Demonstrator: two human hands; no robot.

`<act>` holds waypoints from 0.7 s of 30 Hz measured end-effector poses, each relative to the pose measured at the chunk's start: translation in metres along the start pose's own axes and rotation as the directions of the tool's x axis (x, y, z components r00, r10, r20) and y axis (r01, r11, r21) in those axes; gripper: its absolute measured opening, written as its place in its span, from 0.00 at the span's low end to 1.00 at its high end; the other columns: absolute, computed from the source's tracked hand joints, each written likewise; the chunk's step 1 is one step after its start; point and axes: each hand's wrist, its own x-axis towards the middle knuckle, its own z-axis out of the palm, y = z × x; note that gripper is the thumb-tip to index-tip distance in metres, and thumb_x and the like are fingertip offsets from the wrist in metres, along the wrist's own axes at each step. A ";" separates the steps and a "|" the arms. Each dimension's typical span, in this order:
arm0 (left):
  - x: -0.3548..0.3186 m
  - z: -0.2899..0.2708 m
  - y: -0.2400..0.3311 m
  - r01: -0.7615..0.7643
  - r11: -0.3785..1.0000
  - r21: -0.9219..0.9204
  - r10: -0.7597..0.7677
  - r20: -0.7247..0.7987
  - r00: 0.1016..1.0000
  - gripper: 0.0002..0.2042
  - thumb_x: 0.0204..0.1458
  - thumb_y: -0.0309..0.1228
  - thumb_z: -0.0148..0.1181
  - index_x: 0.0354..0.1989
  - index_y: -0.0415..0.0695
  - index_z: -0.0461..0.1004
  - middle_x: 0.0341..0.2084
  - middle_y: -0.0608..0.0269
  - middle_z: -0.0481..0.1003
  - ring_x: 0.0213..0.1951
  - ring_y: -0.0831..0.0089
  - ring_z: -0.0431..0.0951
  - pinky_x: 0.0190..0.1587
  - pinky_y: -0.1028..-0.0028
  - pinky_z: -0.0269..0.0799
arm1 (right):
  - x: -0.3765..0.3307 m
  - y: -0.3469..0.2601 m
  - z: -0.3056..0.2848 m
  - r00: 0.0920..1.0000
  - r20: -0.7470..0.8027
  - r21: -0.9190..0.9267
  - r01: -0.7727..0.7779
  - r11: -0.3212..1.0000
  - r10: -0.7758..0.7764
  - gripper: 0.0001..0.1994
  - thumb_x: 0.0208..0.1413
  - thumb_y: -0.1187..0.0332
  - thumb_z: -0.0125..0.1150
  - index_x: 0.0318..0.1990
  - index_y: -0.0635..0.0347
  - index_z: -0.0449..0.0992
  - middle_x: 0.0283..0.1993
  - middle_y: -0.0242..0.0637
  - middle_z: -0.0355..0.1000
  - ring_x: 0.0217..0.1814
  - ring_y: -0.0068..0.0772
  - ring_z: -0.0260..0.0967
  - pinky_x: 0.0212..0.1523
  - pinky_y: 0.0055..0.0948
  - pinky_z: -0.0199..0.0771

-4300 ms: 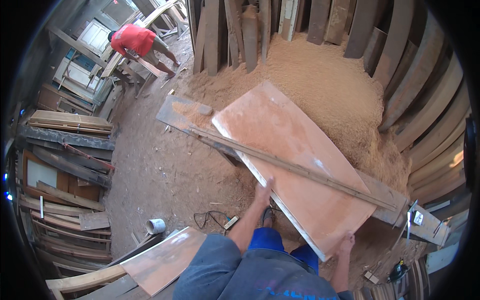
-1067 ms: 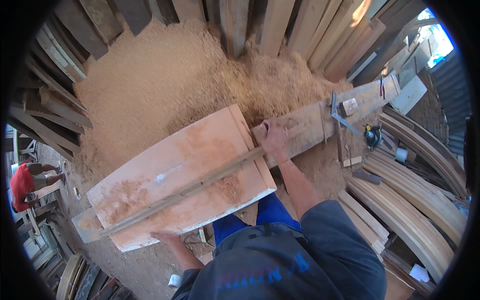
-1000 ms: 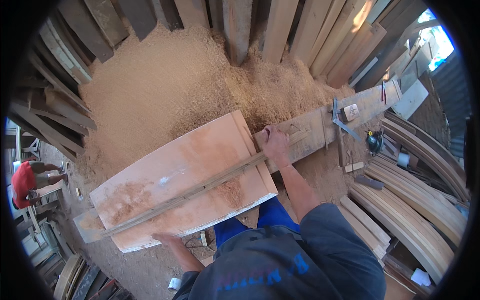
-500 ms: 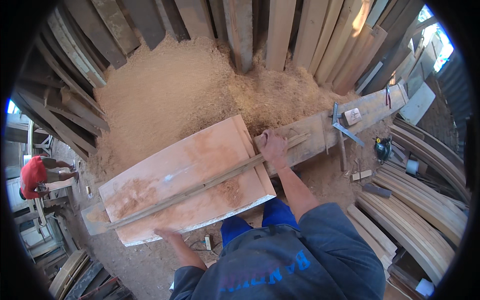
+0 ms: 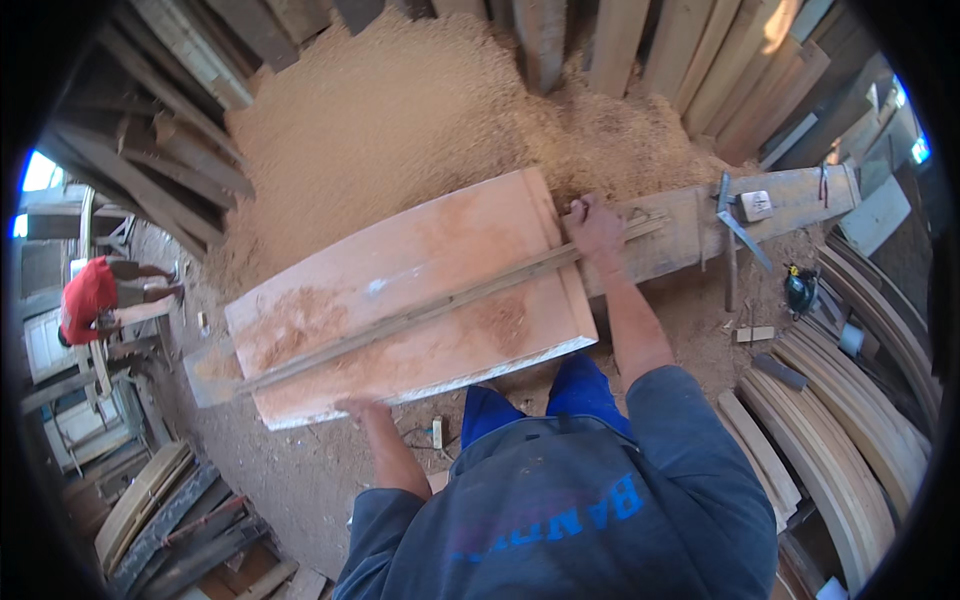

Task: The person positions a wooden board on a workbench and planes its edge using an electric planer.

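A wide, pale reddish wooden panel (image 5: 400,290) lies flat in front of me, dusted with sawdust. A long thin wooden strip (image 5: 440,305) runs lengthwise across it. My left hand (image 5: 362,410) grips the panel's near edge toward the left. My right hand (image 5: 597,228) rests on the panel's right end, over the strip, where the panel meets a lower plank bench (image 5: 690,235).
A big sawdust heap (image 5: 420,110) lies behind the panel, with planks (image 5: 640,50) leaning against the wall. A metal square (image 5: 735,225) and a small white block (image 5: 755,205) lie on the bench. Curved wooden pieces (image 5: 850,420) are stacked at the right. A person in red (image 5: 90,300) works at the left.
Over four seconds the view has swung round, so the panel now lies crosswise. In the last second my hands keep their hold; the panel shifts only slightly.
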 end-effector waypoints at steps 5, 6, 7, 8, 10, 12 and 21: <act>0.024 -0.008 -0.009 0.060 0.995 0.075 -0.049 -0.135 0.990 0.43 0.63 0.67 0.38 0.75 0.44 0.58 0.72 0.52 0.62 0.70 0.56 0.64 0.72 0.47 0.52 | -0.032 -0.016 -0.011 0.954 -0.244 -0.054 0.166 0.985 -0.174 0.19 0.65 0.53 0.54 0.54 0.57 0.75 0.52 0.55 0.76 0.58 0.61 0.71 0.61 0.59 0.64; 0.027 -0.008 -0.011 0.086 0.993 0.084 -0.073 -0.155 0.985 0.42 0.63 0.67 0.38 0.75 0.45 0.58 0.71 0.52 0.62 0.70 0.56 0.64 0.72 0.47 0.53 | -0.050 -0.025 -0.012 0.942 -0.248 -0.009 0.229 0.973 -0.224 0.20 0.65 0.54 0.56 0.55 0.58 0.75 0.55 0.57 0.73 0.60 0.63 0.68 0.60 0.59 0.65; 0.029 -0.010 -0.012 0.134 0.975 0.178 -0.100 -0.184 0.978 0.42 0.64 0.66 0.38 0.75 0.45 0.59 0.71 0.52 0.63 0.69 0.56 0.65 0.71 0.46 0.54 | -0.076 -0.031 -0.015 0.937 -0.252 0.043 0.260 0.965 -0.241 0.20 0.64 0.55 0.57 0.56 0.59 0.74 0.58 0.58 0.70 0.62 0.65 0.65 0.60 0.59 0.65; 0.031 -0.011 -0.013 0.143 0.986 0.091 -0.125 -0.180 0.976 0.41 0.64 0.66 0.38 0.74 0.45 0.59 0.70 0.52 0.64 0.68 0.57 0.66 0.71 0.46 0.55 | -0.103 -0.042 -0.014 0.935 -0.155 0.108 0.338 0.935 -0.320 0.19 0.64 0.58 0.57 0.56 0.61 0.73 0.57 0.60 0.70 0.59 0.67 0.65 0.59 0.59 0.66; 0.033 -0.016 -0.012 0.088 0.996 0.021 -0.085 -0.132 0.988 0.43 0.63 0.68 0.40 0.71 0.40 0.63 0.65 0.48 0.70 0.62 0.53 0.72 0.66 0.50 0.64 | -0.156 -0.068 -0.009 0.879 -0.058 0.224 0.474 0.852 -0.474 0.20 0.63 0.59 0.58 0.58 0.61 0.72 0.57 0.63 0.68 0.58 0.70 0.65 0.59 0.58 0.68; 0.034 -0.027 -0.008 0.057 0.998 -0.004 -0.057 -0.053 0.997 0.45 0.63 0.68 0.42 0.67 0.34 0.66 0.60 0.43 0.74 0.57 0.47 0.77 0.61 0.52 0.73 | -0.205 -0.087 0.002 0.820 -0.033 0.110 0.571 0.813 -0.571 0.24 0.60 0.61 0.60 0.63 0.59 0.71 0.56 0.61 0.69 0.59 0.66 0.66 0.61 0.55 0.68; 0.017 -0.108 0.028 -0.603 0.330 0.726 0.600 0.332 0.728 0.39 0.55 0.48 0.66 0.65 0.30 0.60 0.62 0.33 0.64 0.65 0.40 0.63 0.68 0.45 0.59 | -0.222 -0.114 0.062 0.833 0.322 0.129 0.432 0.893 -0.450 0.16 0.58 0.64 0.60 0.51 0.59 0.81 0.49 0.55 0.78 0.57 0.60 0.73 0.61 0.51 0.70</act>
